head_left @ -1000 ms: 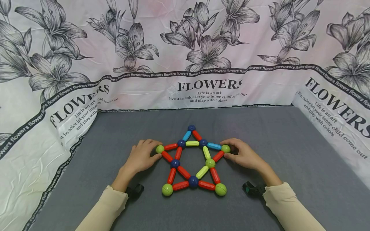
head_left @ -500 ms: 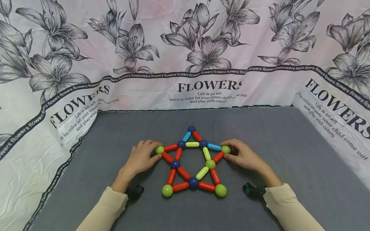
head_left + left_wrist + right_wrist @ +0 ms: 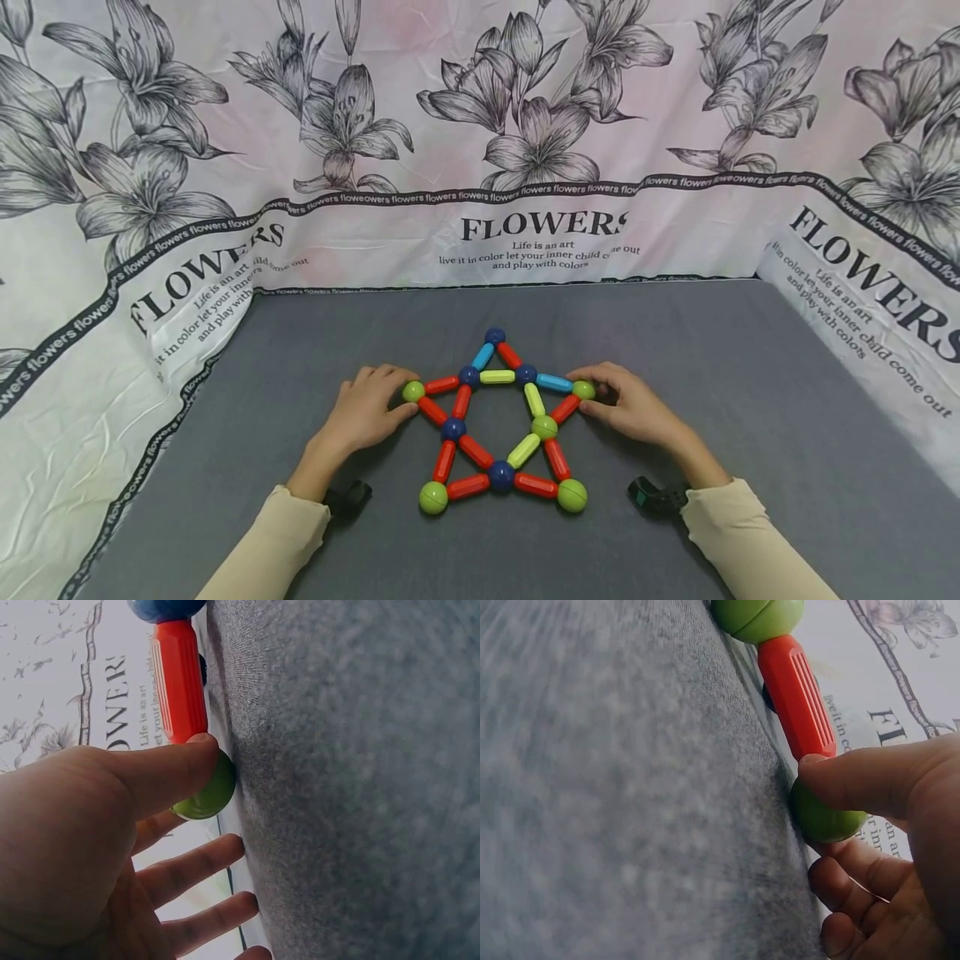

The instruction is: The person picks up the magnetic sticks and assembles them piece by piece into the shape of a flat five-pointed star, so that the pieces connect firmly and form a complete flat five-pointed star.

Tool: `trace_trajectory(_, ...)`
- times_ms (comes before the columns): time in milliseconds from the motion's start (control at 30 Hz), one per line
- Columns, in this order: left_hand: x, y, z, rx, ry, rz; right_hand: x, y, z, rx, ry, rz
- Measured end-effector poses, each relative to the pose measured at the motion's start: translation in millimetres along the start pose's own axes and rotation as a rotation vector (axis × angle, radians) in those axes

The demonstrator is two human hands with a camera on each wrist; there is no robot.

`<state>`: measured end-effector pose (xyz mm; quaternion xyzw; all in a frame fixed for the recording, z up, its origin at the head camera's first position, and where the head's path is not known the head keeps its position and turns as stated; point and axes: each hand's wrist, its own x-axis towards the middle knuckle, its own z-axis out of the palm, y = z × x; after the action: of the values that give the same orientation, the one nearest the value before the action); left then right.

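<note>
A flat star of coloured magnetic-style rods and balls lies on the grey table, with a five-sided ring in its middle. At its left point, my left hand pinches a green ball between thumb and index finger; the other fingers are spread. My right hand grips the green ball at the right point, thumb on its near side and fingers beyond. From each held ball a red rod runs toward the ring. A dark blue ball tops the star, and green balls mark its two near points.
Grey cloth covers the table. Behind and at both sides hangs a white and pink curtain printed with flowers and lettering. Dark wrist devices sit below both hands near the cream sleeves.
The star and the right hand sit very slightly further left in the head view. Both hands keep the same hold on the two green balls.
</note>
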<state>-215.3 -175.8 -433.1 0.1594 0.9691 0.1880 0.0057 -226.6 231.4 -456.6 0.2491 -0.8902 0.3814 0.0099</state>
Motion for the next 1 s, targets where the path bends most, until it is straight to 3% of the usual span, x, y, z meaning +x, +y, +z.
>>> trace_trajectory(600,2.0,-3.0,2.6,0.006,0.002,-0.003,1.8,1.3,6.8,-0.013,0.071,-0.044)
trace_trajectory(800,3.8,-2.0,3.8,0.011,-0.005,0.000,0.7,2.6,6.1,-0.015,0.058,-0.037)
trace_trajectory(1000,2.1,-3.6,1.2,-0.017,-0.066,0.003,-2.0,3.5,3.9,-0.014,0.006,-0.006)
